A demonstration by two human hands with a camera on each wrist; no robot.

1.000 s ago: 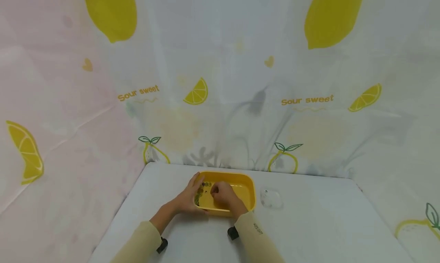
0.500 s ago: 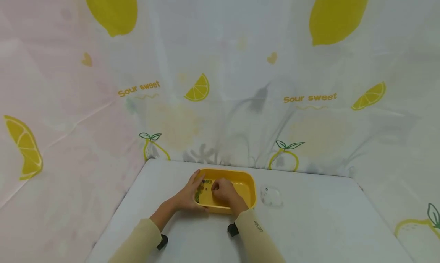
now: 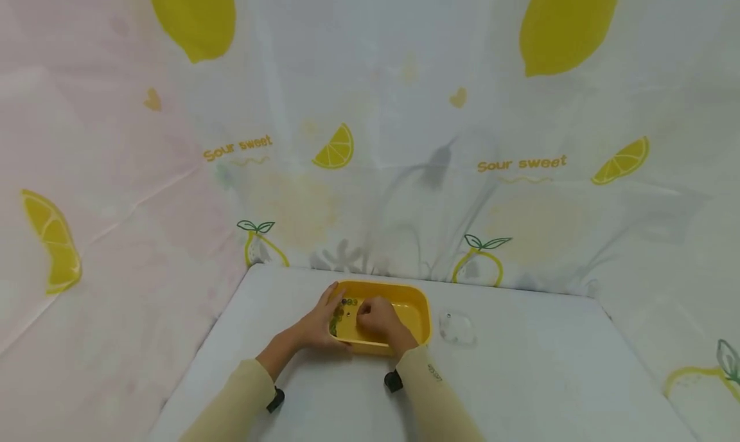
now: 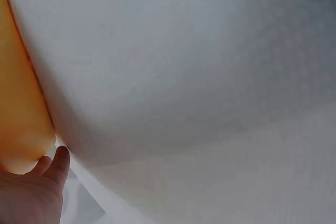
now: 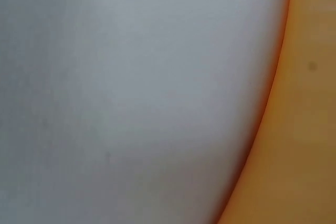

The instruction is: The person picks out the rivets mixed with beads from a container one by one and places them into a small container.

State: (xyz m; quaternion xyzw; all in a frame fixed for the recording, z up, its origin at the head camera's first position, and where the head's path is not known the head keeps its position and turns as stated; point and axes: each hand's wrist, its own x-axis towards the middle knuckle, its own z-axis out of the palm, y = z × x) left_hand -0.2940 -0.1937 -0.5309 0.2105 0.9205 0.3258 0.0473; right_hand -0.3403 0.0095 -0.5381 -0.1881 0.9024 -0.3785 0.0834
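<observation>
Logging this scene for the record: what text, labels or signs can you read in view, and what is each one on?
"Sour sweet" on the backdrop, upper left.
"Sour sweet" on the backdrop again, right of centre.
Small dark print on the right sleeve: too small to read.
Nothing readable on the yellow tub, the table or in either wrist view.

A pale grey table (image 3: 520,378) carries a yellow tub (image 3: 417,300) and, just beside it, what looks like a small clear lid (image 3: 457,328).

smooth yellow plastic tub (image 3: 417,308), matt white tabletop (image 3: 520,378)
</observation>
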